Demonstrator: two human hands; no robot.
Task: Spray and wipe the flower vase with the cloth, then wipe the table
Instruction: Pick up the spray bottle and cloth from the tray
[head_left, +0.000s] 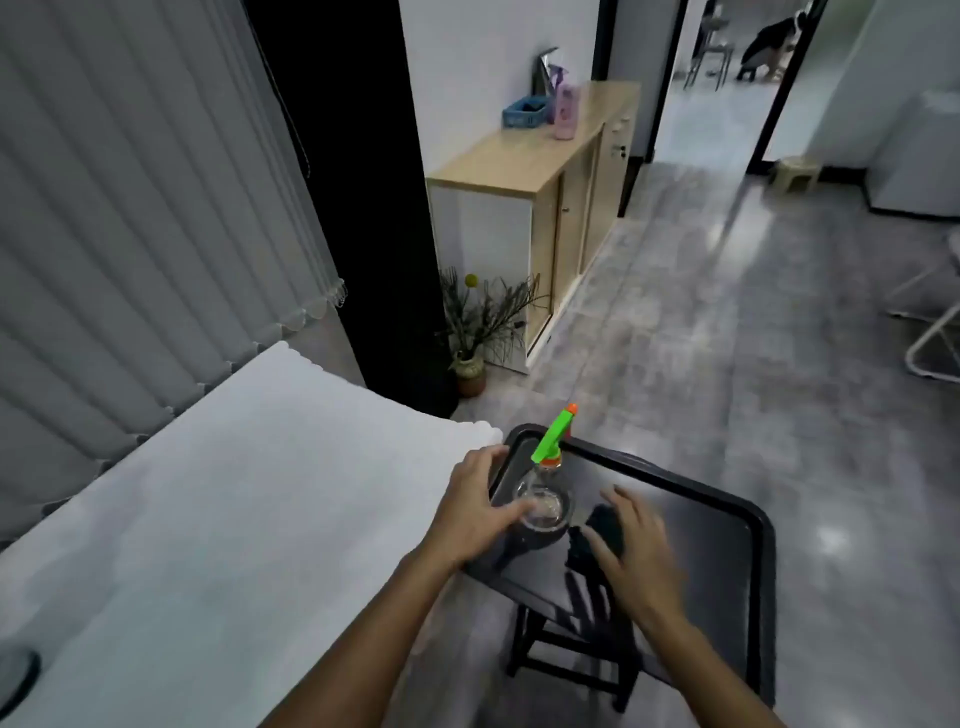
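A black tray (727, 499) is seen on a dark stool (571, 660), just right of the white-covered worktop (234, 493). The left hand (475, 506) is spread around the clear spray bottle (543, 499) standing at the tray's far left corner, its grip not closed. The right hand (636, 551), blurred, is laid with fingers spread on the dark cloth (597, 525) beside the bottle.

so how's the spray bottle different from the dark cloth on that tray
The spray bottle stands upright, clear-bodied with a bright green and orange head; the cloth lies low and crumpled, all dark. The bottle sits nearer the tray's left far corner, the cloth further right and nearer the person. The left hand is at the bottle; the right hand is over the cloth, though the blur hides any grip. Both rest on the same black tray.
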